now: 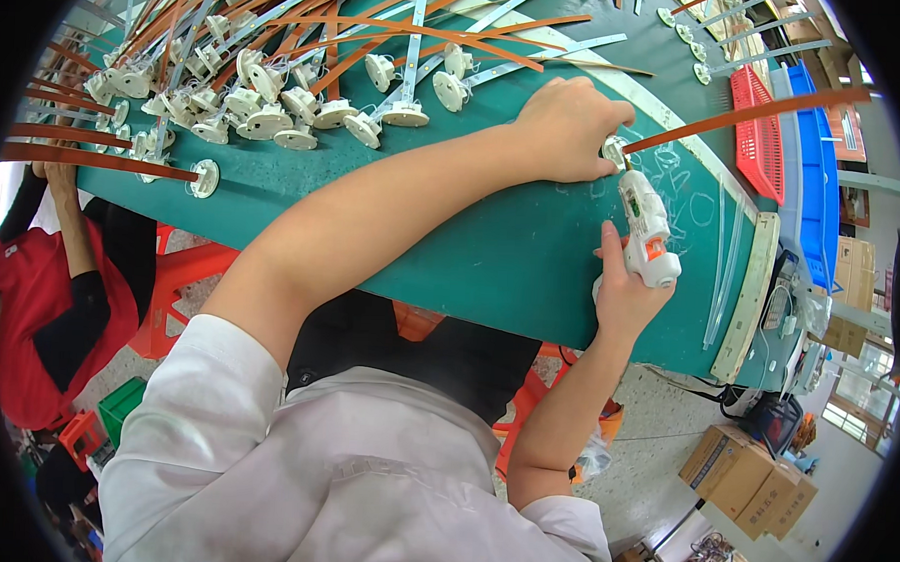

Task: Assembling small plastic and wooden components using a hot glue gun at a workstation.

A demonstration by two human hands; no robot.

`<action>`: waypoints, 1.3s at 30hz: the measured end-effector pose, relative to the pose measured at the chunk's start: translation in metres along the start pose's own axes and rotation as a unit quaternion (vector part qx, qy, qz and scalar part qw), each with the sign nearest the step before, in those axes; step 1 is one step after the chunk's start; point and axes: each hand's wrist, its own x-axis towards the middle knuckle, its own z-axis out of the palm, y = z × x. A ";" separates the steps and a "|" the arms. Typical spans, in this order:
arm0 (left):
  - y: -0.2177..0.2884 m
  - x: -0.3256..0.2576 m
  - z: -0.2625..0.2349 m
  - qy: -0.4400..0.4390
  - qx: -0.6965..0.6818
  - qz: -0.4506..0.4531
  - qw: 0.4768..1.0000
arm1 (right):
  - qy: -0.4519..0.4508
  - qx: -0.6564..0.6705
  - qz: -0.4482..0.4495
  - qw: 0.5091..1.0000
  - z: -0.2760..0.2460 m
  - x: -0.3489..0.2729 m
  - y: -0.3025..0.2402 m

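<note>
My left hand is closed on a small white round base over the right part of the green table. From that base a long brown strip reaches out to the upper right. A white glue gun with an orange trigger is gripped in my right hand, just below the left one. Its nozzle points up at the base and is very close to it; whether they touch, I cannot tell. The fingers of my left hand partly cover the base.
Many white bases with strips crowd the table's far left. Clear thin sticks lie near the right edge. Beyond are a red basket and a blue tray. A person in red sits at left.
</note>
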 end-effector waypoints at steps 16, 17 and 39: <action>-0.001 0.000 -0.006 -0.026 -0.017 0.029 0.999 | -0.013 0.018 0.002 1.000 -0.002 0.000 0.003; -0.001 0.000 -0.007 -0.024 -0.013 0.025 0.999 | -0.014 0.018 0.002 1.000 -0.002 0.000 0.005; 0.000 -0.001 0.001 0.015 0.017 0.024 0.999 | -0.014 0.048 -0.021 0.999 -0.003 0.001 0.010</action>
